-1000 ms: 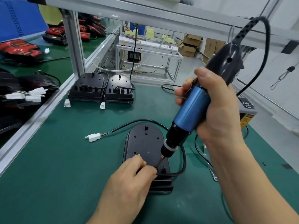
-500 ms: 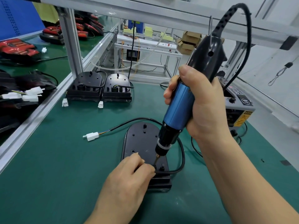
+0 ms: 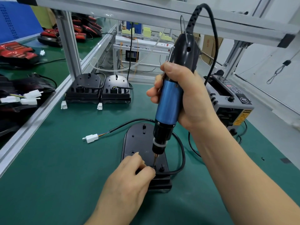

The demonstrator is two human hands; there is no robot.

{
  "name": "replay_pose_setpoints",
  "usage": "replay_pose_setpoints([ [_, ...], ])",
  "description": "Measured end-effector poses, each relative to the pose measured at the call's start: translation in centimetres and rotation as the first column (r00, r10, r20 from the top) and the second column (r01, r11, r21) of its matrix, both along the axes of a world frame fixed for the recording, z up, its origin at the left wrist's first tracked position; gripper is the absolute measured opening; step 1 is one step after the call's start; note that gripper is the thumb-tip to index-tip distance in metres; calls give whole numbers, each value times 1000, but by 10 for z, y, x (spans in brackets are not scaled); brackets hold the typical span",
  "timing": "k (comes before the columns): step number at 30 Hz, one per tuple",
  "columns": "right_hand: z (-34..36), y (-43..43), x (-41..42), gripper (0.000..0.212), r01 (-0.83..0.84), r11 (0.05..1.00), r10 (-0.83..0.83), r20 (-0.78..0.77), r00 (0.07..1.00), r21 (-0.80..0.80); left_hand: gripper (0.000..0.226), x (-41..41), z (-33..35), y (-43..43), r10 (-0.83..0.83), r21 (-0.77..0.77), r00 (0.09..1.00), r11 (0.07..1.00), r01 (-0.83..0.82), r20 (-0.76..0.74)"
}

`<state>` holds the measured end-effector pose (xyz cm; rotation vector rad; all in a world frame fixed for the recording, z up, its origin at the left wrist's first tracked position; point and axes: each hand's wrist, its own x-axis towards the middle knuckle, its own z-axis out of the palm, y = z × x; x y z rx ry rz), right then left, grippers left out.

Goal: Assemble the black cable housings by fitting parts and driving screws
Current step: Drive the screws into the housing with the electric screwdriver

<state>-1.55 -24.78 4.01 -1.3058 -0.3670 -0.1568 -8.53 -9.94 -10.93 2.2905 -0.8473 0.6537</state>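
A black oval cable housing (image 3: 138,143) lies flat on the green mat (image 3: 56,168) in front of me. Its black cable (image 3: 182,153) loops around the right side and ends in a white connector (image 3: 91,138) on the left. My right hand (image 3: 186,98) grips a blue and black electric screwdriver (image 3: 168,104), held almost upright. Its bit tip touches the housing's near end beside my left fingertips. My left hand (image 3: 128,181) rests on the housing's near end, fingers curled and pinched together at the bit; whatever they hold is hidden.
Two more black housings (image 3: 99,88) with white connectors stand at the back of the mat by an aluminium post (image 3: 68,44). A grey tape dispenser (image 3: 227,101) sits at the right. Red and black parts lie on the left bench behind an aluminium rail (image 3: 40,111).
The screwdriver has swung from a tilt to nearly upright and its bit has come down onto the housing's near end. My left hand has stayed at that spot.
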Motion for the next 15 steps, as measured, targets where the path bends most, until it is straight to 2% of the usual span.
replay_pose_setpoints([
  [5, -1, 7, 3, 16, -8, 1000, 8, 8, 1000, -15, 13, 1, -3, 0, -22, -32, 1000, 999, 22, -5],
  [11, -2, 3, 3, 10, -48, 999, 47, 16, 999, 13, 6, 1, -4, 1, -21, -43, 1000, 999, 20, -7],
  [15, -5, -9, 1, 26, -2, 996, 2, 5, 1000, 94, 4, 0, -2, 0, -22, -28, 1000, 999, 22, -2],
])
